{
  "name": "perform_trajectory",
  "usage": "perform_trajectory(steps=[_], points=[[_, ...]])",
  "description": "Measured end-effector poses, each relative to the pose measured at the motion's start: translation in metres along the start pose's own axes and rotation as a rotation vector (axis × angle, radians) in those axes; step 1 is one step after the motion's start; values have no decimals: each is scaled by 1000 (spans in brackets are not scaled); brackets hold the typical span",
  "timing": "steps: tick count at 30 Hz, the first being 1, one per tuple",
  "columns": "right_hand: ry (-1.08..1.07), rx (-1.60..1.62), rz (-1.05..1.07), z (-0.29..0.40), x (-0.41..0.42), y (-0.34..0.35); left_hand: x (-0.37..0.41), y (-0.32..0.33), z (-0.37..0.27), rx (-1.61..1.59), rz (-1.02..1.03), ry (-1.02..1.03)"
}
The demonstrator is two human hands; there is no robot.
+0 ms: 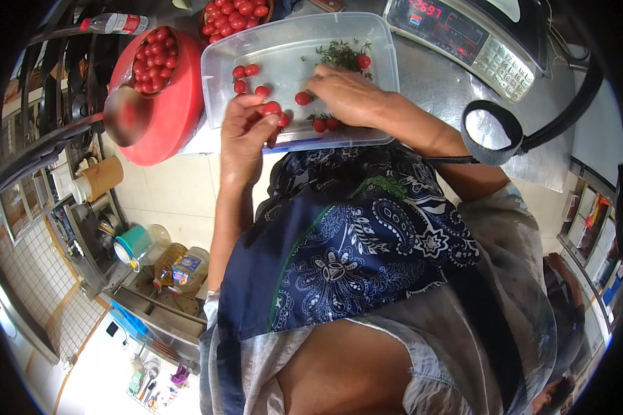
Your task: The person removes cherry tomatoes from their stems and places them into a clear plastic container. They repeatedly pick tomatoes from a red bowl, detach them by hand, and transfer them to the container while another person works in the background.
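Note:
My left hand (246, 124) holds a red cherry tomato (271, 108) between thumb and fingers, over the near left part of a clear plastic tub (298, 36). A second tomato (283, 120) shows right beside the thumb. Over the tub's right half is my right hand (345, 96), slightly blurred, its fingertips pointing left; I cannot tell whether it grips anything. Just left of its fingers lies a tomato (302, 98). Behind it sits a heap of green stems (342, 56). Several more tomatoes lie in the tub, some with stems attached, like the one near the front wall (319, 125).
A bowl of cherry tomatoes (156, 62) stands on a round red board (181, 111) to the left; another full bowl (233, 18) is behind the tub. A digital scale (457, 49) occupies the steel table (420, 98) at right. A plastic bottle (117, 24) lies far left.

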State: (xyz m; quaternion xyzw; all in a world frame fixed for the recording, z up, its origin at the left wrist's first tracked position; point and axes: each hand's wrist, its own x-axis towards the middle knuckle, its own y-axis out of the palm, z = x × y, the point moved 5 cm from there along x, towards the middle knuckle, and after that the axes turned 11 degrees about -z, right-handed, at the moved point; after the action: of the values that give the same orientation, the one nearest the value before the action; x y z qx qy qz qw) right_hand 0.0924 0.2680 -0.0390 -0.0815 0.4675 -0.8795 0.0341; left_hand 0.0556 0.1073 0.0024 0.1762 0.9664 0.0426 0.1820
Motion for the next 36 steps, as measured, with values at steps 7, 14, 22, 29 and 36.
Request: perform_trajectory(steps=[7, 14, 22, 29, 36], points=[[15, -625, -32, -67, 6, 7, -49, 49, -106, -120, 624, 331], [240, -451, 137, -53, 29, -28, -104, 95, -160, -481, 776, 242], [485, 1347, 57, -36, 24, -47, -117, 101, -162, -817, 774, 137], [547, 1669, -54, -40, 21, -31, -104, 97, -174, -510, 757, 49], [532, 1848, -5, -42, 23, -17, -102, 95, -164, -571, 755, 137]])
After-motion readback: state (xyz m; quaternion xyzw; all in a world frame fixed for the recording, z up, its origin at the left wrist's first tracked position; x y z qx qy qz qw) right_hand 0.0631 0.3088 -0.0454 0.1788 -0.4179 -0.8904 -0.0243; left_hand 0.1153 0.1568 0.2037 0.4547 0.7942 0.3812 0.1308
